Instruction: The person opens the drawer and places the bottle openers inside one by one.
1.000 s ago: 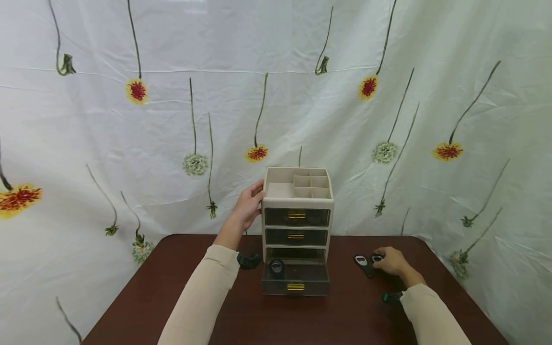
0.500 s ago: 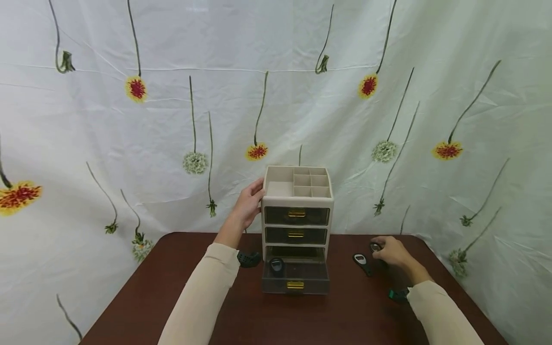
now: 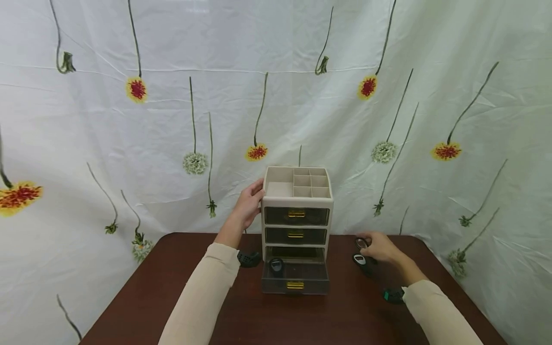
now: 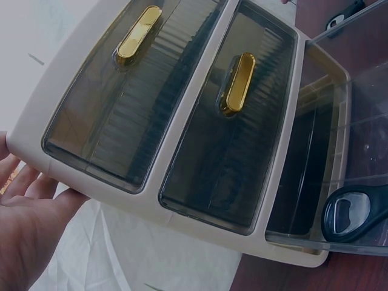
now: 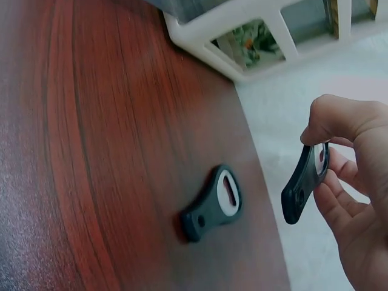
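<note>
My left hand (image 3: pixel 247 206) rests against the upper left side of a cream drawer organizer (image 3: pixel 297 203), fingertips along its wall. The organizer's bottom clear drawer (image 3: pixel 308 283) is pulled out, and a black bottle opener (image 4: pixel 330 212) lies inside at the left. Over the back right of the table, my right hand (image 3: pixel 381 247) pinches another black bottle opener (image 5: pixel 297 188) between thumb and fingers, its handle end pointing away from the palm. A third bottle opener (image 5: pixel 206 209), black with a pale metal inset, lies on the wood close to that hand.
Two upper dark drawers (image 3: pixel 296 216) with gold handles are pushed in. The organizer's top has open compartments (image 3: pixel 311 181). A dark red wooden table (image 3: pixel 207 292) carries everything, and a white flowered cloth (image 3: pixel 233 96) hangs behind its back edge.
My right hand first gripped the farther bottle opener on the table, shifted back with it, then moved left towards the organizer. The left hand and the pulled-out drawer stay in place.
</note>
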The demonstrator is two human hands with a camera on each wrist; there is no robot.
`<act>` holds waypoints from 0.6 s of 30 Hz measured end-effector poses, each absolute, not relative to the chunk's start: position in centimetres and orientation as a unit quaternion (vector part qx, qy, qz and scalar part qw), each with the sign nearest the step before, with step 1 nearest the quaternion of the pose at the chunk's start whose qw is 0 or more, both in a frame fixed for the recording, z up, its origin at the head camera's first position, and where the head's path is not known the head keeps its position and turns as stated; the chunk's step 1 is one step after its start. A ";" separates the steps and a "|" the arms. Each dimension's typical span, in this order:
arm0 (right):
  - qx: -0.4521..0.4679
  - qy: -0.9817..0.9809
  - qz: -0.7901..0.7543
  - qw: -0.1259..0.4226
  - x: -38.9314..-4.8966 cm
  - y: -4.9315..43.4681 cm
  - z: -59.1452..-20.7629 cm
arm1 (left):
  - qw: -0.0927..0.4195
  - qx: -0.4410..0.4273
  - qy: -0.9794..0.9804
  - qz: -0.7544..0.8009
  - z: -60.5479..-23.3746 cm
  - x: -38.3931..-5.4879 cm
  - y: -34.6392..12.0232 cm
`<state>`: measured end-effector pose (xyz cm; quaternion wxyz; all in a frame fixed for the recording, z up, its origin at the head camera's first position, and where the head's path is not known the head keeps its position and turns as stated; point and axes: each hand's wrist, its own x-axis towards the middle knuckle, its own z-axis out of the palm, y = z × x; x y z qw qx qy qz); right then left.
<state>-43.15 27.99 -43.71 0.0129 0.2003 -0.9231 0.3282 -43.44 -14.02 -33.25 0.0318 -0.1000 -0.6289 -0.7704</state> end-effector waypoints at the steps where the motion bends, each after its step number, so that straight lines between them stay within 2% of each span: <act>1: 0.205 -0.922 0.329 0.011 -43.1 27.8 -43.5 | 0.032 -0.101 -0.629 -0.770 -33.2 -43.5 -14.0; 18: 0.284 -0.905 0.318 -0.010 -42.2 25.4 -42.1 | 0.029 -0.097 -0.638 -0.764 -33.0 -43.1 -14.2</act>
